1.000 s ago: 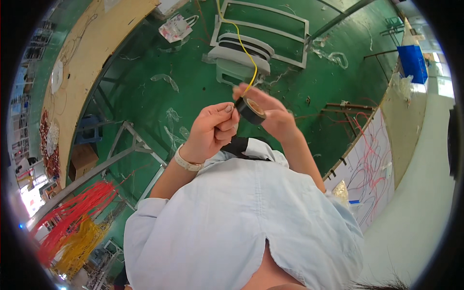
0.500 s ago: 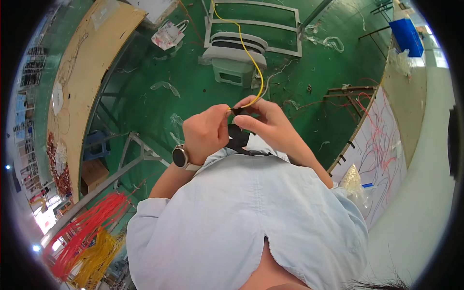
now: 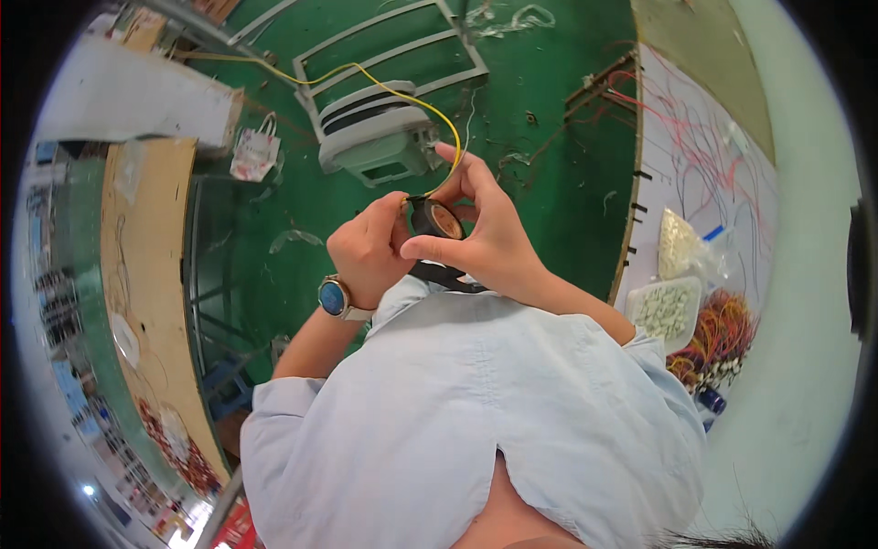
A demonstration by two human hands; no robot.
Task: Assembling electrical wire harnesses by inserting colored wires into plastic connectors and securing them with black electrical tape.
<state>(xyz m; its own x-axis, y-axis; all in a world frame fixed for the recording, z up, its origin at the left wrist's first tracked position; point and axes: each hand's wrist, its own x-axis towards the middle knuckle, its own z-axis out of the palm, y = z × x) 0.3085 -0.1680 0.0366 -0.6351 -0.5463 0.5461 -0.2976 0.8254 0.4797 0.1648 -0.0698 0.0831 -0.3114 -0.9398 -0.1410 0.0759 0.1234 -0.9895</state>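
Observation:
My left hand (image 3: 369,245), with a watch on its wrist, is closed in a pinch on the yellow cable (image 3: 450,119) where black tape wraps it. The cable rises from my fingers and runs away to the far left. Beside it, my right hand (image 3: 494,224) holds a roll of black tape (image 3: 444,220) between thumb and fingers, its brown core showing. The index finger of that hand points up alongside the cable. The roll sits close against the wrapped spot, in front of my shirt (image 3: 476,366).
Ahead on the green floor stand a stool (image 3: 384,170) with a padded top and a grey metal frame (image 3: 471,62). At right, a table bears red wires (image 3: 700,128), a plastic bag (image 3: 679,242) and a tub of pale pieces (image 3: 666,316). A wooden table (image 3: 151,247) runs along the left.
My view has turned, so the stool and frame sit further left. The tape roll now shows its core side in my right hand, and the right index finger has lifted. My left hand keeps its pinch.

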